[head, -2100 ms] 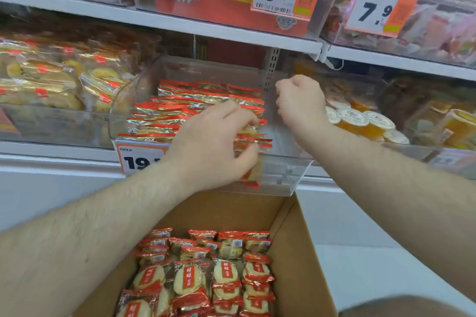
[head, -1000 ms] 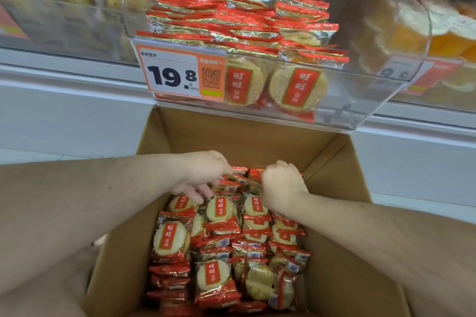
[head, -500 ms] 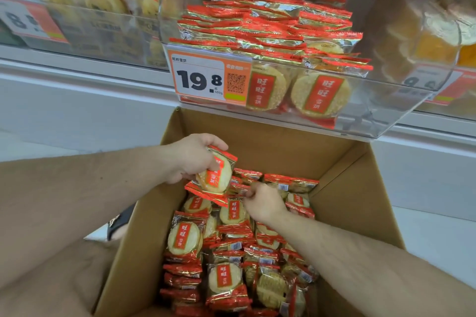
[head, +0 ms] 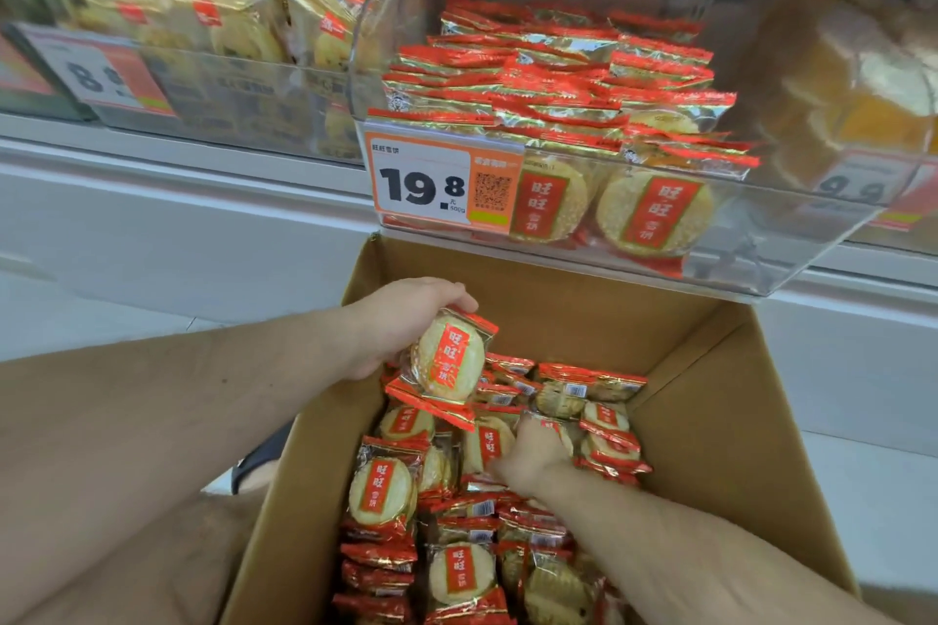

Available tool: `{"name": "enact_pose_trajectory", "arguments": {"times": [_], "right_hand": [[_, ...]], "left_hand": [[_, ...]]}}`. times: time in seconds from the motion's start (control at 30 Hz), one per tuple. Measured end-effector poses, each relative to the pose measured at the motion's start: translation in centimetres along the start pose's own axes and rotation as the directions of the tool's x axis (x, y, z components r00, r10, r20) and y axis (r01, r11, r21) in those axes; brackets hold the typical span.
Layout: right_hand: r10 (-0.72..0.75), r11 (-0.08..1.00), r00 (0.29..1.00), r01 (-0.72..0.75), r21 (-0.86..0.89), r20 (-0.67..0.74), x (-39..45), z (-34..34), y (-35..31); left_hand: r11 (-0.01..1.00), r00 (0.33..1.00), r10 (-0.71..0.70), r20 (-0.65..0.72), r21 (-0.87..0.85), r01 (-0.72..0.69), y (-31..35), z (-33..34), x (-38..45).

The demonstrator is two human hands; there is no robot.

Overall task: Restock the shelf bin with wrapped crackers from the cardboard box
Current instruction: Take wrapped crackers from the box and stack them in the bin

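An open cardboard box point(head: 721, 396) sits below the shelf, holding several red-and-gold wrapped crackers point(head: 383, 492). My left hand point(head: 401, 320) grips a stack of wrapped crackers point(head: 449, 358) just above the box's far left corner. My right hand point(head: 533, 454) reaches down among the packs in the middle of the box, its fingers curled on a pack and partly hidden. Directly above stands the clear shelf bin point(head: 792, 239) with a 19.8 price tag point(head: 421, 183), stacked with the same crackers.
A neighbouring clear bin point(head: 213, 81) on the left holds yellow wrapped biscuits. Another bin point(head: 873, 117) on the right holds orange-topped cups. White shelf base and pale floor lie behind and beside the box. A dark shoe point(head: 254, 464) shows left of the box.
Both hands came down from the shelf bin into the box. My left hand has lifted a stack of crackers and keeps it raised; my right hand has dug deeper among the packs.
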State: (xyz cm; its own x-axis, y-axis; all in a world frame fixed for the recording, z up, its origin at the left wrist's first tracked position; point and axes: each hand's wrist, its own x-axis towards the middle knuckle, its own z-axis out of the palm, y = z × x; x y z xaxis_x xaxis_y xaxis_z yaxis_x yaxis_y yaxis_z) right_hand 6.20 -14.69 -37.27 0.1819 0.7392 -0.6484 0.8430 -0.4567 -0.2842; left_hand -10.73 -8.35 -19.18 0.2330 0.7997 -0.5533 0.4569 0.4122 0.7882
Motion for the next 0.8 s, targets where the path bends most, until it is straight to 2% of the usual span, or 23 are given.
{"name": "enact_pose_trajectory", "arguments": {"times": [0.17, 0.3, 0.4, 0.43, 0.47, 0.53, 0.57, 0.6, 0.63, 0.67, 0.7, 0.8], "right_hand": [[-0.112, 0.965, 0.993, 0.098, 0.243, 0.042, -5.2, -8.8, 2.4], [-0.25, 0.85, 0.967, 0.194, 0.489, 0.051, -12.4, -15.3, 3.8], [-0.352, 0.727, 0.936, 0.263, 0.634, 0.016, -16.9, -18.1, 2.9], [-0.387, 0.695, 0.922, 0.287, 0.659, 0.007, -17.6, -18.5, 2.5], [-0.412, 0.665, 0.911, 0.307, 0.681, -0.008, -18.3, -18.8, 2.0], [-0.433, 0.632, 0.899, 0.35, 0.692, -0.059, -18.6, -19.2, 1.4], [-0.439, 0.632, 0.894, 0.378, 0.677, -0.089, -18.7, -19.4, 1.0], [-0.435, 0.632, 0.892, 0.4, 0.664, -0.123, -18.9, -19.6, 0.7], [-0.431, 0.626, 0.889, 0.418, 0.658, -0.156, -18.9, -19.9, 0.5], [-0.426, 0.623, 0.886, 0.434, 0.651, -0.183, -18.9, -20.1, 0.3], [-0.42, 0.628, 0.883, 0.449, 0.636, -0.209, -19.0, -20.3, 0.1], [-0.354, 0.694, 0.883, 0.47, 0.546, -0.309, -19.5, -21.0, -0.2]], "left_hand": [[0.969, 0.977, 0.21, 0.034, 0.13, -0.212, 2.1, 0.6, -1.6], [0.958, 0.965, 0.256, 0.063, 0.119, -0.262, 3.2, 1.1, -3.2], [0.968, 0.968, 0.216, 0.126, 0.103, -0.229, 4.1, 2.7, -3.0], [0.951, 0.937, 0.295, 0.186, 0.037, -0.306, 4.4, 3.4, -4.2], [0.93, 0.903, 0.364, 0.229, -0.034, -0.366, 4.2, 3.9, -4.9], [0.84, 0.816, 0.541, 0.204, -0.089, -0.535, 4.4, 4.6, -6.9], [0.787, 0.761, 0.608, 0.228, -0.042, -0.616, 4.7, 4.5, -7.3], [0.781, 0.741, 0.61, 0.282, -0.057, -0.622, 5.4, 4.7, -7.6], [0.791, 0.732, 0.605, 0.312, -0.129, -0.598, 6.1, 4.7, -8.0], [0.834, 0.792, 0.551, 0.265, -0.151, -0.53, 7.5, 4.8, -7.9], [0.831, 0.792, 0.555, 0.255, -0.14, -0.538, 7.8, 4.7, -8.1], [0.746, 0.734, 0.643, 0.219, 0.037, -0.664, 8.3, 4.3, -8.0]]}}
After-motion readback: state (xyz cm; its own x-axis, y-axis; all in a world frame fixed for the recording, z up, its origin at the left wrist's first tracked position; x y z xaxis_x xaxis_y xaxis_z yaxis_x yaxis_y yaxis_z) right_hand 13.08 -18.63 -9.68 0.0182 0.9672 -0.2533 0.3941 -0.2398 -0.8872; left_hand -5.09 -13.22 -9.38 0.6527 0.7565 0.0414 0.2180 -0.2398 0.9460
